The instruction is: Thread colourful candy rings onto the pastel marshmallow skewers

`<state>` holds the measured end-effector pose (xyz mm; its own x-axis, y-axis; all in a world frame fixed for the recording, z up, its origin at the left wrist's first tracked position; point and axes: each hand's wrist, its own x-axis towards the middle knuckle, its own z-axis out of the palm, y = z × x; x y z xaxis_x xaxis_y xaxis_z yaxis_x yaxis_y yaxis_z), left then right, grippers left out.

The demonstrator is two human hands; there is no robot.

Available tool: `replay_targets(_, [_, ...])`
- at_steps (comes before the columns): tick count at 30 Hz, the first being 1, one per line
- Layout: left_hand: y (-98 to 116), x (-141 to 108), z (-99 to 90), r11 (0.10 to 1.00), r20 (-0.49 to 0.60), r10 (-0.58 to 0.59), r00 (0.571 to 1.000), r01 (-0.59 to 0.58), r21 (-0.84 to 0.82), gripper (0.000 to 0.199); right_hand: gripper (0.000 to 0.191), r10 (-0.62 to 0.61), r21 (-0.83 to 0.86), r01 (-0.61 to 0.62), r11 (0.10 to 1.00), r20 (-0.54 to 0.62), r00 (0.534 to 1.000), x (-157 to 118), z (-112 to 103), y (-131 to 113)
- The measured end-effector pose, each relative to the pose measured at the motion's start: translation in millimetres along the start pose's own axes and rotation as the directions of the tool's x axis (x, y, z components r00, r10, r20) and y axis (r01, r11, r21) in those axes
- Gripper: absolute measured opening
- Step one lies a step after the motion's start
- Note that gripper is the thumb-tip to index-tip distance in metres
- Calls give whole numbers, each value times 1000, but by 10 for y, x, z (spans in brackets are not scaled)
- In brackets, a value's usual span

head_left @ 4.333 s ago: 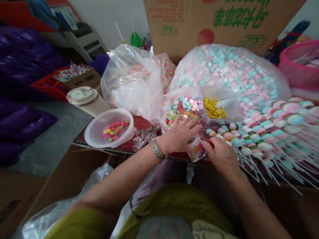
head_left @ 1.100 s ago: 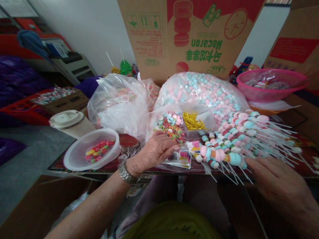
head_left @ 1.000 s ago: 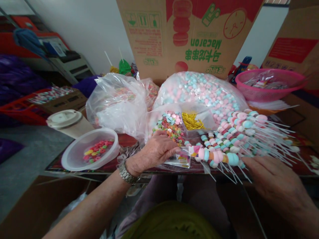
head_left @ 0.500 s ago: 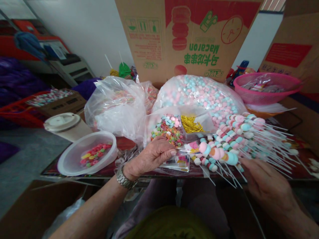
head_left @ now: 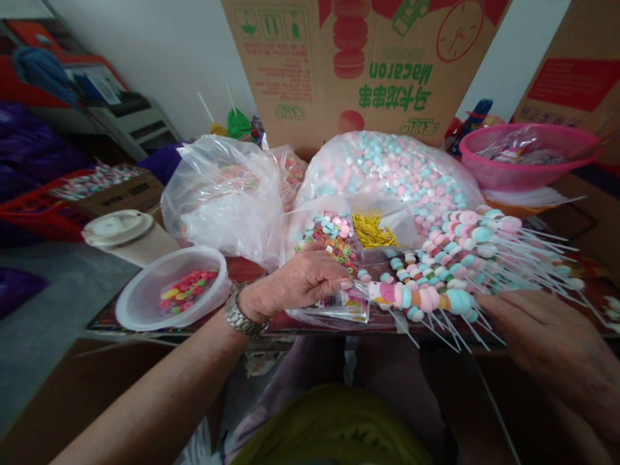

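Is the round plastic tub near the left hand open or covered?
Open: the clear plastic tub has no lid on it, and the colourful ring-shaped candies inside lie uncovered.

A plastic tub (head_left: 145,303) holding ring candies (head_left: 186,290) is set at the near left of the table (head_left: 247,270), with a lidded paper cup (head_left: 130,236) just behind it. Marshmallow skewers (head_left: 460,258) are laid at the right, before a large bag of marshmallows (head_left: 382,171), and a mesh basket (head_left: 527,174) is placed at the far right.
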<state>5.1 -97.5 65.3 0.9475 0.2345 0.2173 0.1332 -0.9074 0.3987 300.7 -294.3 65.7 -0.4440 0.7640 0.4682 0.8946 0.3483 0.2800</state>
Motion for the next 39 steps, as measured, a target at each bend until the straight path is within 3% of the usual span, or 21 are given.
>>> replay_targets(11, [37,26,-2,995,-48,6,999,-11,-101,36,18,214,1,-219,976,-206,955,-89,169,-84])
replay_targets(16, [43,24,23,989,-133,-17,991,-3,-148,35,23,222,52,-216,975,-225,949,-146,312,-220])
replay_targets(23, [12,-15,21,993,-98,-19,995,7,-114,34,27,196,99,-181,978,-163,967,-234,328,-219])
replay_targets(27, [15,5,-35,999,-28,-9,1000,8,-43,35,29,125,76,-119,990,-86,988,-150,187,-128])
replay_targets(31, [9,27,-91,1000,21,8,1000,-8,-16,34,30,20,23,-18,1000,-83,996,-42,48,-57])
replay_targets(39, [29,55,-144,996,41,39,998,-35,-79,33,25,147,13,-147,989,-56,988,-131,-9,49])
